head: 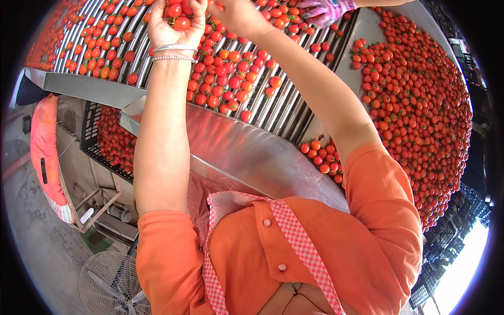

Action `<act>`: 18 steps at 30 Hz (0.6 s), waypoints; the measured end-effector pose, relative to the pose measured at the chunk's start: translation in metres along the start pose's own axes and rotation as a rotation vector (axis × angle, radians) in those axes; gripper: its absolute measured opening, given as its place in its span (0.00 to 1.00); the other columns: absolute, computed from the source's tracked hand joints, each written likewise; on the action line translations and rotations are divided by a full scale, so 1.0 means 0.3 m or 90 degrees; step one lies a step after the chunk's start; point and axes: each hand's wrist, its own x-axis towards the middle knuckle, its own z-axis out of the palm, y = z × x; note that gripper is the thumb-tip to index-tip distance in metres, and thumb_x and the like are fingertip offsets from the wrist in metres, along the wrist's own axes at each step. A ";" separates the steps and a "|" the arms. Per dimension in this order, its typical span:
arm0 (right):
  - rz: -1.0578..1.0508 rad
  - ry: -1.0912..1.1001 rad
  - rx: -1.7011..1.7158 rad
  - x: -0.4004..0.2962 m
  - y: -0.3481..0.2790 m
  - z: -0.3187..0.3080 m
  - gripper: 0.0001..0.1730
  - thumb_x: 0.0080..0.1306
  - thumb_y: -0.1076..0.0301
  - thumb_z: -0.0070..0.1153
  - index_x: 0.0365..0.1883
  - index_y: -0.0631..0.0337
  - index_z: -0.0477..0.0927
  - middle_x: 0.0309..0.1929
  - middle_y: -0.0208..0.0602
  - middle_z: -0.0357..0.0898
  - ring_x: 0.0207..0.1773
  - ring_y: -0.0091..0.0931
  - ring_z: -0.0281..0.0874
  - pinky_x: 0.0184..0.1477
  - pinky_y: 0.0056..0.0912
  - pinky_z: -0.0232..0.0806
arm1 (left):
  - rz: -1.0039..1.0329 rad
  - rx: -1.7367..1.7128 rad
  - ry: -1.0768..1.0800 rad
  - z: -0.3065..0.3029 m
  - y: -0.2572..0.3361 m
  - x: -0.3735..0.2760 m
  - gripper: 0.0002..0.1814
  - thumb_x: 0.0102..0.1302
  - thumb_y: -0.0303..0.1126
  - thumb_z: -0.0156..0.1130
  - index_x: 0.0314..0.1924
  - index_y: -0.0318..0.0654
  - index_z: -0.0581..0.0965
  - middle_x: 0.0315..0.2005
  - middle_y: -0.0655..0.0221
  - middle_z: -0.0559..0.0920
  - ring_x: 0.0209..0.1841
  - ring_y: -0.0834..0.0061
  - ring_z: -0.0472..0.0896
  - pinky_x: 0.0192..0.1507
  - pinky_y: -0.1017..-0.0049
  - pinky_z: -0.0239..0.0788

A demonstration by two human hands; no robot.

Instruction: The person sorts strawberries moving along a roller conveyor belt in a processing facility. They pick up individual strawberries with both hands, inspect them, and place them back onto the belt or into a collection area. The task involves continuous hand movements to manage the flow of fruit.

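Note:
Palm up, my left hand [177,25] cups several red cherry tomatoes [182,23] above the metal roller conveyor [271,114]. Two bracelets circle that wrist. My right hand [240,17] is just right of it at the top edge, its fingers pointing towards the left hand. Blur and the frame's edge hide whether its fingers hold anything. Loose cherry tomatoes [220,80] lie on the rollers beneath and between my arms, some with green stems. More tomatoes [100,51] are spread over the rollers to the left.
Another person's hand in a purple patterned glove [325,11] is over the rollers at top right. Heaped tomatoes [413,110] fill the right side. A sheet-metal ledge [252,149] borders the conveyor before me. At left are a black crate [89,130] containing tomatoes, a cushioned seat [45,145] and a fan [112,283].

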 end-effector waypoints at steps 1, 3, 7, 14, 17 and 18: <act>-0.100 -0.042 -0.083 -0.017 0.004 0.029 0.22 0.68 0.59 0.54 0.56 0.62 0.74 0.57 0.50 0.72 0.62 0.46 0.66 0.62 0.44 0.62 | 0.029 0.010 0.016 -0.011 0.008 -0.004 0.18 0.65 0.41 0.63 0.48 0.35 0.77 0.51 0.60 0.78 0.62 0.61 0.71 0.41 0.73 0.83; -0.079 -0.061 -0.279 -0.154 0.149 0.047 0.28 0.69 0.50 0.50 0.60 0.61 0.72 0.66 0.47 0.64 0.70 0.47 0.57 0.71 0.47 0.51 | 0.067 0.024 0.040 -0.018 -0.005 0.010 0.18 0.65 0.42 0.63 0.47 0.36 0.78 0.51 0.61 0.78 0.62 0.61 0.72 0.40 0.74 0.83; 0.039 -0.034 -0.379 -0.248 0.157 -0.019 0.26 0.70 0.57 0.51 0.63 0.58 0.69 0.66 0.42 0.66 0.68 0.39 0.64 0.67 0.40 0.60 | 0.084 -0.001 0.062 -0.031 0.026 -0.003 0.16 0.66 0.41 0.62 0.46 0.37 0.78 0.49 0.61 0.79 0.59 0.60 0.74 0.39 0.74 0.83; 0.193 -0.096 -0.259 -0.523 0.052 -0.192 0.21 0.66 0.57 0.56 0.55 0.55 0.77 0.58 0.37 0.74 0.61 0.42 0.67 0.68 0.49 0.54 | 0.073 0.006 0.092 -0.018 -0.001 -0.003 0.19 0.66 0.41 0.60 0.49 0.34 0.76 0.46 0.61 0.81 0.54 0.60 0.77 0.39 0.72 0.83; 0.102 -0.086 -0.104 -0.472 -0.017 -0.187 0.14 0.60 0.71 0.56 0.45 0.56 0.81 0.49 0.37 0.77 0.52 0.38 0.73 0.54 0.41 0.69 | 0.133 0.046 0.146 0.007 -0.050 -0.012 0.16 0.68 0.40 0.58 0.47 0.35 0.77 0.42 0.63 0.83 0.51 0.62 0.80 0.41 0.73 0.82; 0.096 -0.179 -0.082 -0.459 -0.024 -0.167 0.15 0.59 0.76 0.53 0.45 0.58 0.81 0.44 0.37 0.76 0.50 0.37 0.75 0.48 0.36 0.72 | 0.173 0.093 0.159 0.002 -0.062 -0.008 0.16 0.68 0.40 0.58 0.47 0.35 0.78 0.41 0.63 0.83 0.50 0.62 0.80 0.41 0.73 0.82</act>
